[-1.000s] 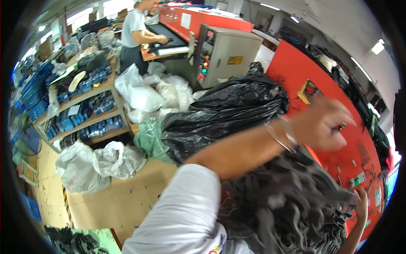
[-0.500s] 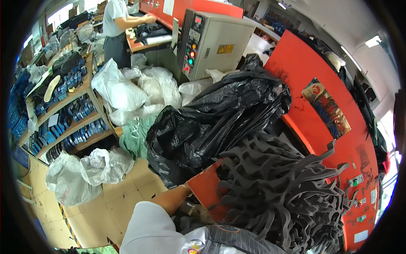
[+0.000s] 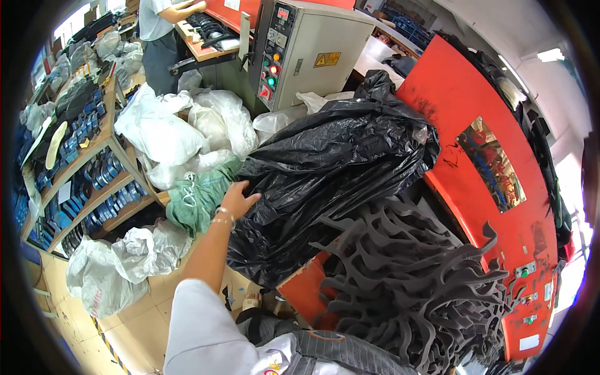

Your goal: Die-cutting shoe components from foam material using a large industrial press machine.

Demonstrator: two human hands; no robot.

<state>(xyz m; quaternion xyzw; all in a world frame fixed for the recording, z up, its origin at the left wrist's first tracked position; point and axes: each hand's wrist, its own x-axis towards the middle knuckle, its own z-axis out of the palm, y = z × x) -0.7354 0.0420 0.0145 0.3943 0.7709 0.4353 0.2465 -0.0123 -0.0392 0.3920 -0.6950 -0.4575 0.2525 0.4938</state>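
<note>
though small, label (image 3: 326, 59) beyond black bag (image 3: 337, 147)

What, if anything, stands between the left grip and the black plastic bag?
Nothing visible: the left grip is open at the left edge of the black plastic bag; contact is unclear. The green sack lies to the grip's left, not between.

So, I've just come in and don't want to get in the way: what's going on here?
The person's left grip, a bare hand with the fingers apart, is at the left edge of a big black plastic bag, beside a green sack. Whether it touches the bag is hard to tell. The right one is out of view. A heap of dark grey strips lies next to the bag. Further back, another person stands at a bench with dark pieces on it.
</note>
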